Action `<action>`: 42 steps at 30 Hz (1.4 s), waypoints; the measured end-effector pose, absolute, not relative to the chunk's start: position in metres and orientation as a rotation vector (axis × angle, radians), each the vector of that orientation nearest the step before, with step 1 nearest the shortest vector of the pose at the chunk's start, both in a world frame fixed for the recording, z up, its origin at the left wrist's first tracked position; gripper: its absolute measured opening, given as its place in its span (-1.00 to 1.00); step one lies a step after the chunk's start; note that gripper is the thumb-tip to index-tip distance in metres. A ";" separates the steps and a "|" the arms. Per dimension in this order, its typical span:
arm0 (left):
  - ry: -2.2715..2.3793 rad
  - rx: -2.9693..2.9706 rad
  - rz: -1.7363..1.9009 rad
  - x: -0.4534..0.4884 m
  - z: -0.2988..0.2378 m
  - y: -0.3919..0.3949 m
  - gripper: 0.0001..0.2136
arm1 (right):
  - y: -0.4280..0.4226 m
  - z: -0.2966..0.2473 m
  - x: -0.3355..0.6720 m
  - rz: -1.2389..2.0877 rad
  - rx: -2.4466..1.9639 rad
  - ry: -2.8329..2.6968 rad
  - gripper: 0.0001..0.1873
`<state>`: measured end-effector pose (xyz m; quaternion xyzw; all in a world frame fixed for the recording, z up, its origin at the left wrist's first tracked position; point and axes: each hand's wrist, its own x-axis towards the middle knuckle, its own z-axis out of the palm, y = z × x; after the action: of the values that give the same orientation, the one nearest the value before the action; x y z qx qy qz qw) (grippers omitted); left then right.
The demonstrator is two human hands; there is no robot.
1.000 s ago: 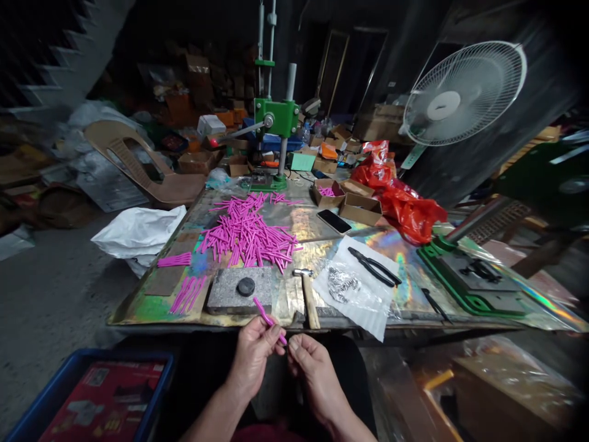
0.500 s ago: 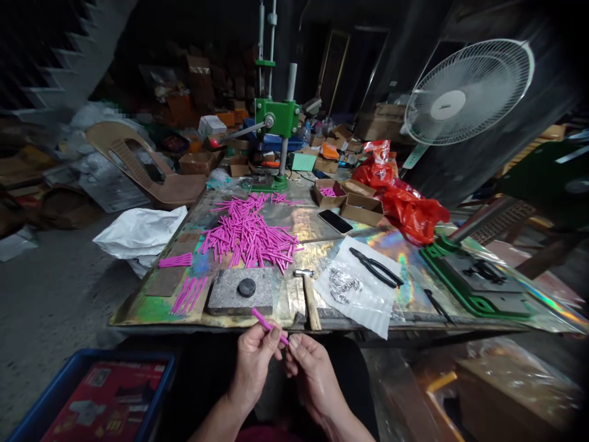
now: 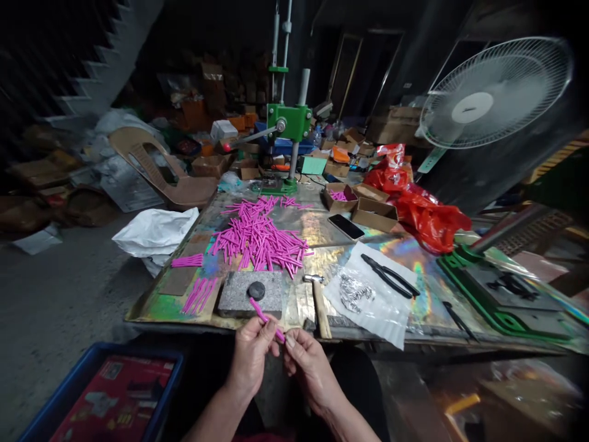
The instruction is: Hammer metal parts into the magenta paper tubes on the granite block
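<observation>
Just off the table's front edge, my left hand [image 3: 252, 351] pinches a thin pink stick [image 3: 257, 309] between thumb and fingers, its far end slanting up to the left. My right hand [image 3: 307, 362] is closed at the stick's near end. Whatever its fingertips pinch there is too small and covered to make out. Straight ahead lies a grey stone block [image 3: 234, 293] with a round black piece [image 3: 256, 290] on it. Beyond spreads a big heap of pink sticks [image 3: 257, 236]. A small row of sticks [image 3: 199, 294] lies left of the block.
To the right are a hammer [image 3: 321, 307], a white sheet [image 3: 391, 325] bearing small metal parts in plastic [image 3: 353, 291], and black pliers [image 3: 389, 275]. Farther back are a phone [image 3: 346, 226], small cardboard boxes [image 3: 375, 213] and a green press [image 3: 289, 123]. A blue bin [image 3: 87, 362] stands low left.
The view has turned slightly left, so the table things appear farther right. Both hands stay together at the pink stick, with its far end tilted a little more upright.
</observation>
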<state>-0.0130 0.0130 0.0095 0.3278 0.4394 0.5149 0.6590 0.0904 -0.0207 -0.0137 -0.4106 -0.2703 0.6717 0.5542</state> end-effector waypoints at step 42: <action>1.299 2.028 1.330 -0.050 0.000 0.089 -0.85 | 0.015 -0.027 0.178 0.546 -2.221 -1.675 -0.56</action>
<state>-0.0495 0.0886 -0.0002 0.7231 0.4631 0.4744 0.1940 0.1781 0.0150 -0.0274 -0.7743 -0.5839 0.1902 0.1526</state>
